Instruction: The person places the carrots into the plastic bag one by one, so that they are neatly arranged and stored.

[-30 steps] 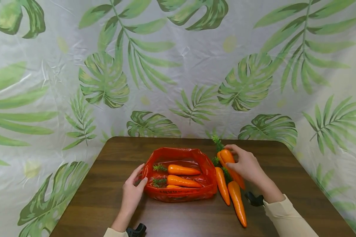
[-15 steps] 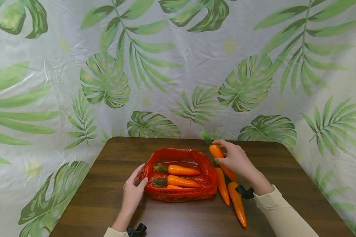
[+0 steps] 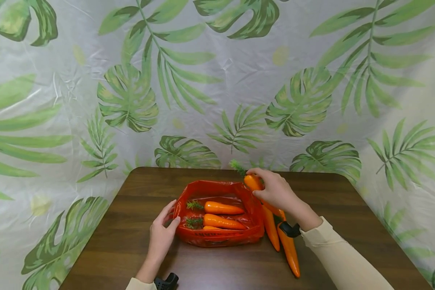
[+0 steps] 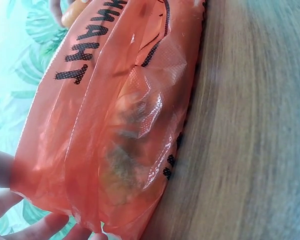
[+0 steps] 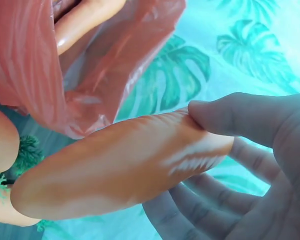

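Observation:
An opened red plastic bag (image 3: 224,240) sits mid-table with three orange carrots (image 3: 222,208) visible inside, green tops toward the left. My left hand (image 3: 161,233) grips the bag's left edge; in the left wrist view the fingers (image 4: 42,227) lie at that edge, below the printed lettering. Held by its thick end, another carrot (image 3: 253,182) is in my right hand (image 3: 273,191), its leafy top pointing up and left by the bag's back right corner. In the right wrist view, thumb and fingers pinch this carrot (image 5: 110,170) close to the bag's mouth.
Two more carrots (image 3: 289,253) lie on the dark wooden table (image 3: 130,209) right of the bag, partly under my right wrist. A leaf-patterned sheet (image 3: 239,80) hangs behind the table's far edge.
My right hand has lifted a carrot off the pile and carried it left toward the bag. My left hand stays at the bag's left edge.

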A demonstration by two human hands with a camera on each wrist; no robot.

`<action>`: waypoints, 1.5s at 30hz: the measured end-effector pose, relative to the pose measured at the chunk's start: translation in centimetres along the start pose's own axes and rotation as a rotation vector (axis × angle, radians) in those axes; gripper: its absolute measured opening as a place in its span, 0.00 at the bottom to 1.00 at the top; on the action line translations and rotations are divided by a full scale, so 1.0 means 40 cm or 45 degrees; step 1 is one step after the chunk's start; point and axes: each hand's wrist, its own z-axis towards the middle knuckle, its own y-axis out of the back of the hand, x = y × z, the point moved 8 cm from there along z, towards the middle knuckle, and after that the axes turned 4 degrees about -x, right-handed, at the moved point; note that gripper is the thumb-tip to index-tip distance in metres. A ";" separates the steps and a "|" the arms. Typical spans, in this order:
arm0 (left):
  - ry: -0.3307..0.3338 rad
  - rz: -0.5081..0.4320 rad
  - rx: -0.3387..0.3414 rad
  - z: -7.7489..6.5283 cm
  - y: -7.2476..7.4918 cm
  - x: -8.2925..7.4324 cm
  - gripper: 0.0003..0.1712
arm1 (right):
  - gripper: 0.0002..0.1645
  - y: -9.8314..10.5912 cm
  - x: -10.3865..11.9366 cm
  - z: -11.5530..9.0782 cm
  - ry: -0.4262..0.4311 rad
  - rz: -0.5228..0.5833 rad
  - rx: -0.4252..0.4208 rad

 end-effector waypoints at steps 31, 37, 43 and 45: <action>0.006 0.028 -0.004 0.006 -0.004 0.012 0.30 | 0.37 -0.092 0.092 0.101 0.351 -0.205 0.144; 0.008 0.030 -0.007 0.005 -0.003 0.010 0.30 | 0.36 -0.118 0.116 0.121 0.458 -0.231 0.166; -0.005 0.037 -0.014 0.005 -0.001 0.004 0.30 | 0.35 -0.160 0.125 0.145 0.499 -0.285 0.242; -0.007 0.039 -0.017 0.005 0.001 0.005 0.30 | 0.35 -0.178 0.127 0.151 0.506 -0.297 0.271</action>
